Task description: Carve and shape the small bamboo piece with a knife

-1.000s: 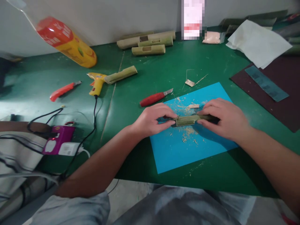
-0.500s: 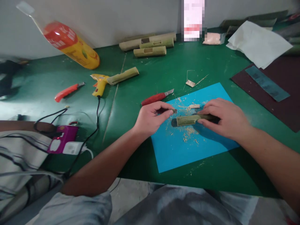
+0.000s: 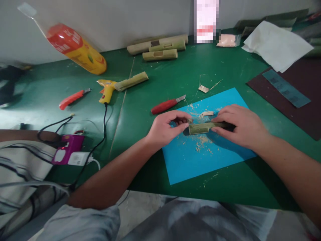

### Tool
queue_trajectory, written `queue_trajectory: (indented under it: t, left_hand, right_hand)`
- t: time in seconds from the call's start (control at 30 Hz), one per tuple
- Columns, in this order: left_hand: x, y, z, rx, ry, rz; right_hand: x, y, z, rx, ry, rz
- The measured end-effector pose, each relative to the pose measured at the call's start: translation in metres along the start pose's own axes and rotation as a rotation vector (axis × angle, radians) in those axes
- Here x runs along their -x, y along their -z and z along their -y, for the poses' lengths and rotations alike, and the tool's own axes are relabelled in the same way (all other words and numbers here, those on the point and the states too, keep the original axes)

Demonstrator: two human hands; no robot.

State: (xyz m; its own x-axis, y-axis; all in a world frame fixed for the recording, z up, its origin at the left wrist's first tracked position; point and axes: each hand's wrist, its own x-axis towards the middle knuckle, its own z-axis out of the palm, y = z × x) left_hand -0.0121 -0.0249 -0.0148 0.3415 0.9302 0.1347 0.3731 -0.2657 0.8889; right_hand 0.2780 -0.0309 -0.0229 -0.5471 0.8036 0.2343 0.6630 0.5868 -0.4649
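Right hand [image 3: 242, 129]: closed around the right part of a green bamboo tube [image 3: 200, 128], which lies lengthwise between the hands over a blue sheet [image 3: 198, 169]; a cut-out edge shows along its near side.

Left hand [image 3: 164, 130]: thumb and forefinger curved to a narrow gap at the tube's left end; a small fibrous bit [image 3: 190, 121] sits at the tips, whether pinched or not cannot be told.

On the sheet: pale shavings [image 3: 200, 147], scattered on both sides of the tube; one small bamboo offcut [image 3: 207, 113], just beyond it.

Beyond the left hand: red-handled carving knife [image 3: 164, 106], blade pointing right.

Farther left: yellow hot-glue gun [image 3: 107, 92], with a cut bamboo piece [image 3: 132, 80] at its rear; red utility knife [image 3: 72, 99].

By the wall: bamboo tubes [image 3: 160, 55] with rectangular openings; orange-labelled bottle [image 3: 80, 50].

Far right: dark brown board [image 3: 283, 107], a teal strip [image 3: 287, 88] on it, white sheet [image 3: 276, 47] overlapping its far edge.
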Motion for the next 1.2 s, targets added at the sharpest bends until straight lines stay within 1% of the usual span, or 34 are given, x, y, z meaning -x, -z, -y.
queue_trajectory:
  t: [0.2,0.33,0.43,0.7,0.8,0.9,1.2]
  left_hand:
    - [-0.0006,0.0006,0.0021,-0.030,-0.035,0.019]
    - [0.0004,0.0027,0.0021,-0.079,-0.088,0.035]
    - [0.0017,0.0052,0.0023,-0.142,-0.161,0.041]
    - [-0.0007,0.0092,0.0057,-0.282,-0.418,0.072]
    - [-0.0025,0.0089,0.0060,-0.315,-0.480,0.068]
    - [-0.0038,0.0084,0.0058,-0.328,-0.512,0.076]
    - [-0.0060,0.0093,0.0052,-0.339,-0.539,0.120]
  right_hand:
    - [0.0000,-0.0004,-0.0020,-0.002,-0.004,0.010]
    - [-0.0005,-0.0002,-0.0031,-0.025,0.009,0.010]
    - [-0.0006,0.0000,-0.0027,-0.025,0.014,0.004]
    - [0.0009,-0.0021,-0.0031,-0.025,0.021,-0.011]
    - [0.0015,-0.0028,-0.0041,-0.028,0.018,-0.004]
    - [0.0015,-0.0031,-0.0043,-0.028,0.030,-0.010]
    - [0.0009,-0.0028,-0.0046,-0.035,0.018,0.007]
